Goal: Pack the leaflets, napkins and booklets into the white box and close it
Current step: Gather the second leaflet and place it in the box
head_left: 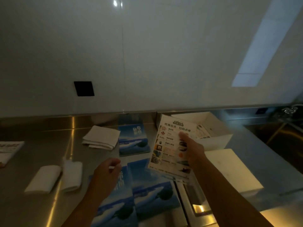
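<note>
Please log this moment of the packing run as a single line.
right hand: holds leaflet before white box | left hand: empty over booklets | lid: off | napkins: unpacked

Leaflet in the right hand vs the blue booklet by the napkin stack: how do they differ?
The leaflet is white with small pictures; the blue booklet shows sky and a plane. The leaflet is held up, tilted, in the right hand; the booklet lies flat on the steel counter. Both are outside the white box.

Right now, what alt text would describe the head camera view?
A person's right hand holds a printed leaflet in front of an open white box on a steel counter, where folded napkins and blue booklets lie.
</note>
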The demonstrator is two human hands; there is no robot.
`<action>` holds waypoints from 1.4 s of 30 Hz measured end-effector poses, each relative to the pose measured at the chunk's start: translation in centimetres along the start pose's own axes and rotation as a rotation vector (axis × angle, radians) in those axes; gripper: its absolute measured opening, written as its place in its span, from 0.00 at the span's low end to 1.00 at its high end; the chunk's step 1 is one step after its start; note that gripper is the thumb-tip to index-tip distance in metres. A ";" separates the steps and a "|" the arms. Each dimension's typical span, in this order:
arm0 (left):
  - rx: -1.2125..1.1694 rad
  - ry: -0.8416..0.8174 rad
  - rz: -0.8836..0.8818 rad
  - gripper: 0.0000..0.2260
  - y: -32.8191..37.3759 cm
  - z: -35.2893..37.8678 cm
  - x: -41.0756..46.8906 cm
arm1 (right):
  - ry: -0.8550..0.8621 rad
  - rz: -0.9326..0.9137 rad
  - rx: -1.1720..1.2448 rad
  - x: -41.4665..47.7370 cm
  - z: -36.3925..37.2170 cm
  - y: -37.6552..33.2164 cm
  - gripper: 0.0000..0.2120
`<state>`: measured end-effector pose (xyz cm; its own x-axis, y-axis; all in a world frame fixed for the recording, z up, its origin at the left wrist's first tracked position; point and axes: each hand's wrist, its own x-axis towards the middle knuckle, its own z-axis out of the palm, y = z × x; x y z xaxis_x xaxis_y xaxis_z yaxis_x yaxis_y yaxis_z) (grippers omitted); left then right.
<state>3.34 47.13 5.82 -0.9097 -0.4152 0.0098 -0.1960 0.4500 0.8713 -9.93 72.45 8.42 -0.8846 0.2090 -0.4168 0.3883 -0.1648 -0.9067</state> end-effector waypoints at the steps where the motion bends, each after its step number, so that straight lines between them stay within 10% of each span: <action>1: -0.020 -0.005 -0.005 0.04 1.0 1.6 -0.4 | -0.021 -0.012 -0.029 0.8 -1.3 -0.8 0.19; 22: 0.010 -0.014 0.057 0.08 11.9 20.3 2.6 | -0.110 -0.841 -1.248 16.2 -11.4 -16.1 0.35; 42: 0.048 0.108 -0.132 0.05 13.7 26.0 8.6 | -0.464 -0.961 -1.646 32.7 -4.1 -16.5 0.39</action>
<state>-16.71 70.21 5.08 -0.8308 -0.5544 -0.0480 -0.3305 0.4221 0.8442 -44.24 85.93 9.46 -0.7958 -0.6047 -0.0333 -0.6018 0.7958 -0.0676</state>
